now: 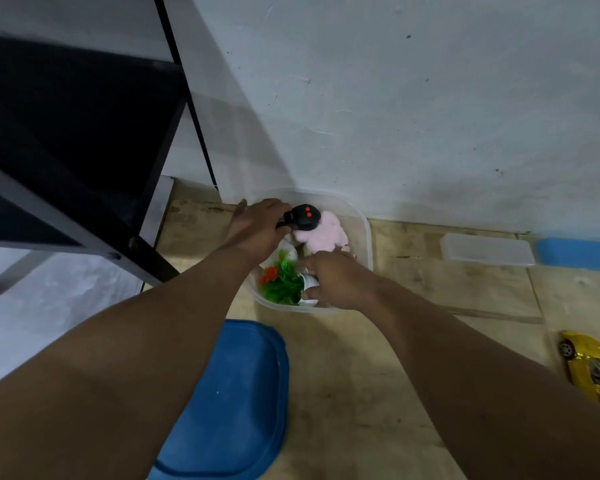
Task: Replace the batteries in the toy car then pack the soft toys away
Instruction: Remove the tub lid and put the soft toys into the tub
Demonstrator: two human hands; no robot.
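Blue lid [229,403] lies nearest you on the floor. Beyond it, your left hand [257,228] grips a black remote [300,216] over the clear tub [362,230], above the pink soft toy [324,233]; your right hand [338,280] clasps a white pot of green plastic plant [283,280]. Yellow toy car [591,367] sits well apart, right.

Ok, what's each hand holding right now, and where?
The left hand grips the black remote by its handle end, over the tub. The right hand is on the white pot of the plastic plant; a full grip can't be told.
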